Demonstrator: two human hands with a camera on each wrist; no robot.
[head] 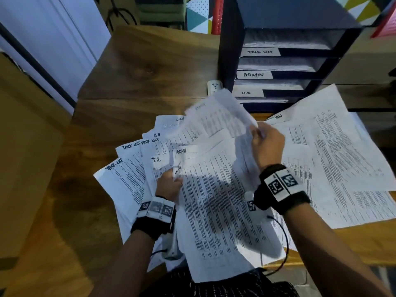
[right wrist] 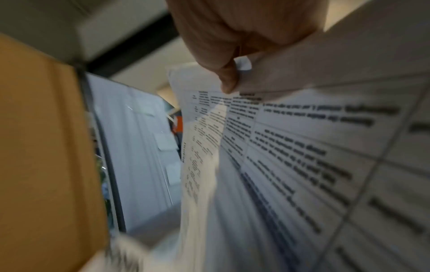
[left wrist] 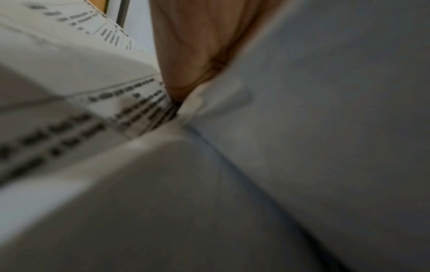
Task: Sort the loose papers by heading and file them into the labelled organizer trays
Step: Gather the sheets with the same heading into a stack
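Observation:
Loose printed papers [head: 137, 168] with handwritten headings lie fanned on the wooden desk [head: 132, 71]. My left hand [head: 169, 185] grips the left edge of a large sheet headed ADMIN [head: 214, 200], raised off the pile. My right hand [head: 265, 144] pinches a blurred sheet [head: 220, 112] lifted above the others; its heading is unreadable. In the right wrist view the thumb [right wrist: 229, 77] clamps that sheet [right wrist: 302, 147]. The left wrist view shows only paper [left wrist: 116, 103] and part of a finger [left wrist: 190, 55]. A dark organizer [head: 231, 61] stands at the back, its trays labelled TASK LIST, ADMIN and H.R.
More sheets [head: 334, 151] spread to the right, one headed H.R. A white socket [head: 215, 86] sits left of the organizer's base. A white door [head: 53, 50] and a cardboard panel [head: 23, 146] flank the left. Cables [head: 282, 243] hang at the desk's near edge.

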